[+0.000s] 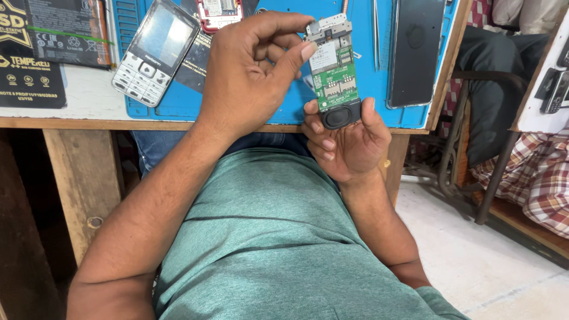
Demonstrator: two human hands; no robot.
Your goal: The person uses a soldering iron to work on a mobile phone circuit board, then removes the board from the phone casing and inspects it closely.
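Note:
A green phone circuit board [335,77] with a black speaker block at its lower end and a metal part at its top is held upright over the table's front edge. My right hand [344,142] grips its lower end between thumb and fingers. My left hand [252,71] pinches the board's upper left edge with thumb and forefinger.
A blue work mat [278,112] covers the wooden table [89,123]. On it lie a silver keypad phone [155,50], a red-edged phone shell [218,13], tweezers [376,32] and a black phone panel [415,50]. Dark packages [41,53] sit at the left. Another seated person [533,166] is at the right.

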